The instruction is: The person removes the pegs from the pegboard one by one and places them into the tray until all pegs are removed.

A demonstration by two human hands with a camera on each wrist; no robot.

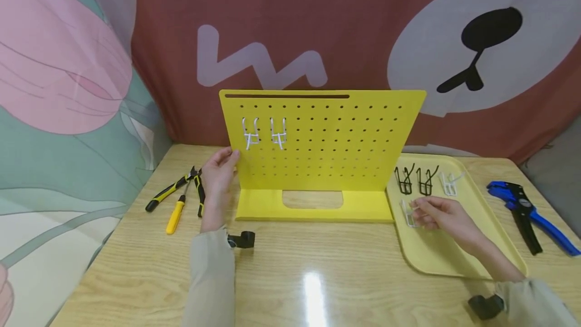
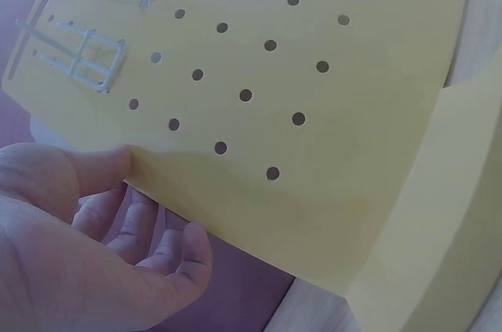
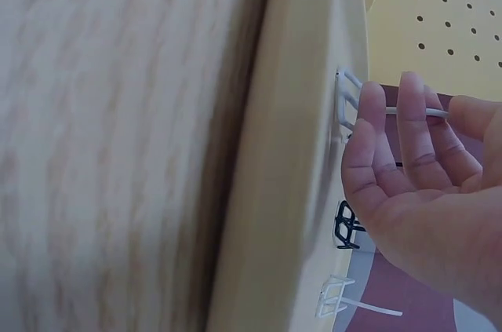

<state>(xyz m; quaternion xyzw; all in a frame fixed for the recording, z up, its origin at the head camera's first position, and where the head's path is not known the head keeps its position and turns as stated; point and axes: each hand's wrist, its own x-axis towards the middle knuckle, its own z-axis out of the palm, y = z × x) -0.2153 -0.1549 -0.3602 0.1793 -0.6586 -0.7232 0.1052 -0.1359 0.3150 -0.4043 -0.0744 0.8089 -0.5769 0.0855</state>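
We see the yellow board (image 1: 317,183) standing upright on the table (image 1: 272,271), its foot resting flat toward the near side, which presumably keeps it from tipping. The left hand (image 1: 219,171) grips the board's left edge, thumb on the front face and fingers reaching behind; we take this as steadying, since the thin panel could rock if pushed. High on the left of the panel hang two white hooks (image 1: 279,138), side by side at the same level, their prongs facing near, as a hook must to carry anything. On the right, the right hand (image 1: 444,216) pinches a third hook (image 3: 341,100) by its prong, thumb against fingers, so its wire frame points away from the palm and the mounting end is left free. That hook is over the left part of the tray (image 1: 431,254); whether it touches the tray we cannot tell. Farther back on the tray lie two black hooks (image 1: 425,184) and another white hook (image 1: 450,186), probably laid in a row for easy picking. Pliers (image 1: 168,194) and a screwdriver (image 1: 175,217) lie left of the board, and a blue-handled tool (image 1: 522,208) right of the tray, all apart from both hands' work.
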